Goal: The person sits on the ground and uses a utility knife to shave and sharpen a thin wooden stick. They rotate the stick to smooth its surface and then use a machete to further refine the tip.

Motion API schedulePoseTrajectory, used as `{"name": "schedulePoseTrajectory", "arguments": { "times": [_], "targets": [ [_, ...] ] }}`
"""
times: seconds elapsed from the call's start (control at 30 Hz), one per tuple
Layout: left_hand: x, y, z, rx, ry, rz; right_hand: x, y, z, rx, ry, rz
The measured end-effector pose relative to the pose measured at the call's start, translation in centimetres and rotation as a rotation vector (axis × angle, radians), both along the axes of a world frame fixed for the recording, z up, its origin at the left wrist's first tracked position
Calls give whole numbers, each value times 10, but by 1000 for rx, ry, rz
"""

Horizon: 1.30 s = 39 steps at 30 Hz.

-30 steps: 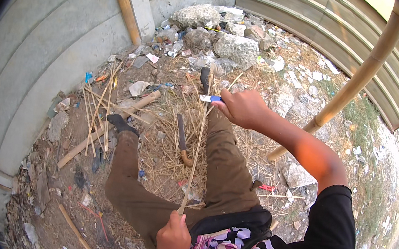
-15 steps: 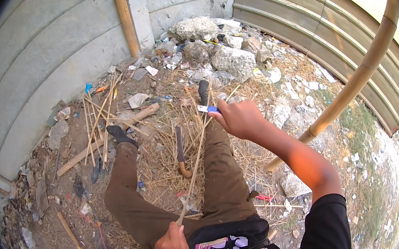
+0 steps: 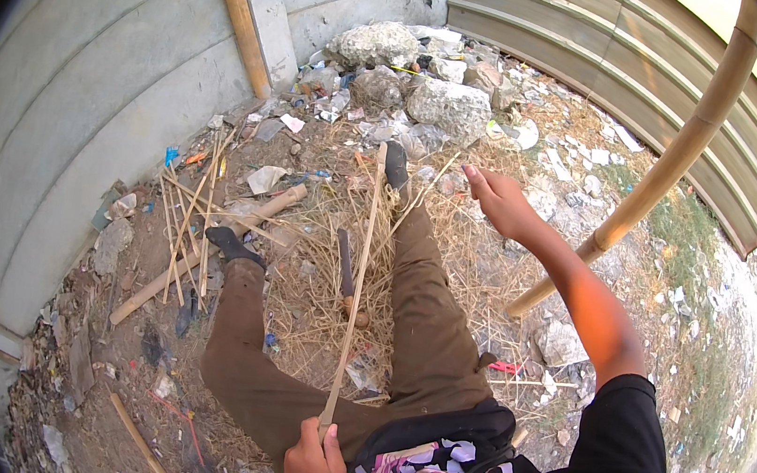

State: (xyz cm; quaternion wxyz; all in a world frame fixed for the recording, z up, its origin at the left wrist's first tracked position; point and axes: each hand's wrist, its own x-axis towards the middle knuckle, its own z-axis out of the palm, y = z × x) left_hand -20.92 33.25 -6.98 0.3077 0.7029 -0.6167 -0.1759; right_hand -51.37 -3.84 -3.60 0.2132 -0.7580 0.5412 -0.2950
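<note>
My left hand [image 3: 315,463], low in the view near my lap, is closed round the lower end of a long thin bamboo strip [image 3: 356,305]. The strip stands up and away from me between my legs, its far end near my right foot [image 3: 396,165]. My right hand [image 3: 499,201] is raised to the right of the strip, apart from it, with the fingers curled and the thumb on top. Whatever it holds is hidden. A large knife [image 3: 346,266] with a wooden handle lies on shavings between my legs, partly behind the strip.
Several bamboo strips [image 3: 176,250] lie across a thick bamboo piece [image 3: 132,306] by my left foot. A slanting bamboo pole [image 3: 659,181] stands at the right. Rocks [image 3: 449,111] and litter lie before the concrete wall [image 3: 126,64] and metal fence [image 3: 564,37].
My right hand has moved off the strip, to the right and slightly up; the blue-and-white cutter in it no longer shows. The strip has tilted a little left, its flat face now showing wider.
</note>
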Motion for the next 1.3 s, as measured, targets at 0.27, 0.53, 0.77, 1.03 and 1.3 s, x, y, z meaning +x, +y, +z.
{"name": "schedulePoseTrajectory", "arguments": {
  "times": [0.27,0.53,0.77,1.03,1.3],
  "targets": [
    [-5,-2,4,188,316,-91,46,48,14,173,-561,29],
    [13,17,-15,318,587,-31,56,58,9,422,-709,14],
    [25,24,-23,397,843,31,67,72,8,332,-655,194],
    [79,32,-20,410,1217,-90,75,65,2,-242,-338,197],
    [82,29,-41,420,1360,-102,109,68,-21,-377,-236,80]
  ]
}}
